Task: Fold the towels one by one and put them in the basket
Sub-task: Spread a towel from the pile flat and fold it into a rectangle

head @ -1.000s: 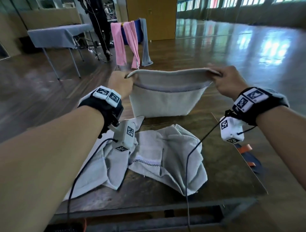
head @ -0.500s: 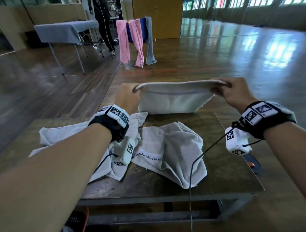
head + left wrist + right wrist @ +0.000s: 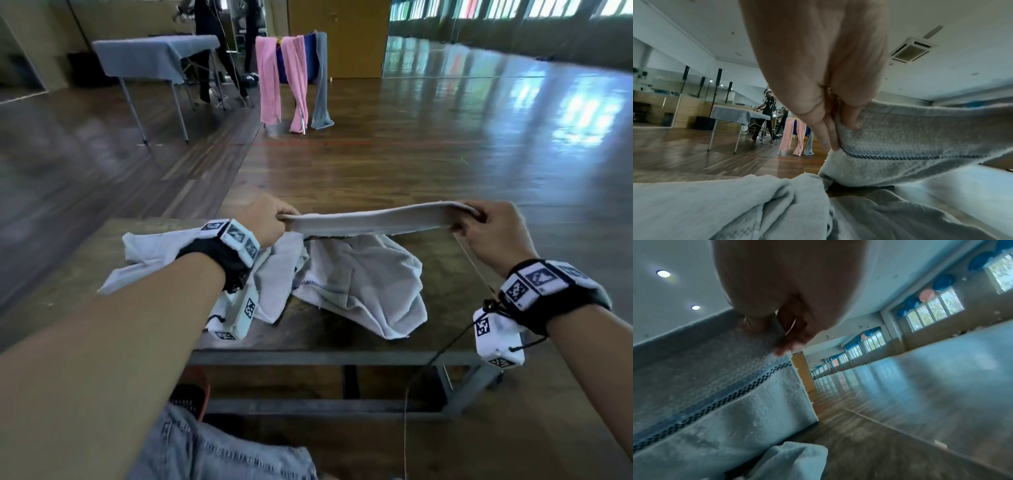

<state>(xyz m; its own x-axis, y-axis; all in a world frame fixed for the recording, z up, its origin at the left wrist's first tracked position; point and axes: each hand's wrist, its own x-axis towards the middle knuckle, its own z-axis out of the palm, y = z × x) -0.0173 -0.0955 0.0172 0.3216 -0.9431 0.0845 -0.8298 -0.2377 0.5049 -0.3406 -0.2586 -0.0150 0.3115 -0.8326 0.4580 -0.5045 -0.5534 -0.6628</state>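
both hands [image 3: 263, 222] pinching towel [image 3: 373, 219] (no writing legible)

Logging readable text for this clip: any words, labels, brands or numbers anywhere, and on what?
No readable text in any view.
Black-and-white square tags on the left wristband and right wristband: coded patterns, no letters or digits.
Grey held towel, pinched by left hand and right hand: checkered stripe only, no label.
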